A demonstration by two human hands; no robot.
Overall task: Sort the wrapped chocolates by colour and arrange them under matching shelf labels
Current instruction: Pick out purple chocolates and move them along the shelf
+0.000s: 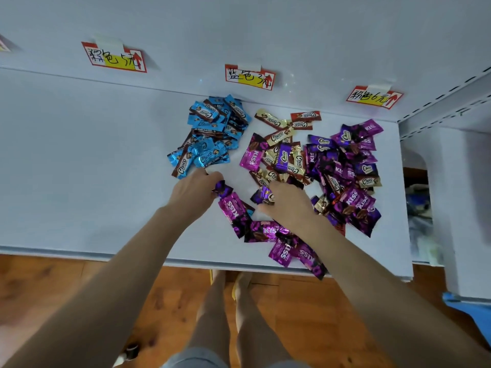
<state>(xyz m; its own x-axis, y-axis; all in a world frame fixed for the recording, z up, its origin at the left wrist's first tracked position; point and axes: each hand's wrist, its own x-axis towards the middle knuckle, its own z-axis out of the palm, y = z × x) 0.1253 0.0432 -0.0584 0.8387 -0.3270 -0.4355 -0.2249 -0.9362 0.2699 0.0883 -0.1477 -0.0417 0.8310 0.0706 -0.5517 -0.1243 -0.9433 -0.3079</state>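
Both hands (195, 191) (288, 205) pinch crinkly, shiny purple wrappers (222, 187).

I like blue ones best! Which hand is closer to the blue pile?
Left. The left hand sits just below the blue pile; the right hand lies farther right, among purple wrappers.

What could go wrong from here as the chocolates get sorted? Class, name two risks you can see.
1. The magenta chocolates lie at the shelf edge beside the right forearm; a sweep could knock them to the floor.
2. The middle pile mixes gold and purple wrappers close to the blue pile; pieces might slide across as the left hand and right hand reach in.
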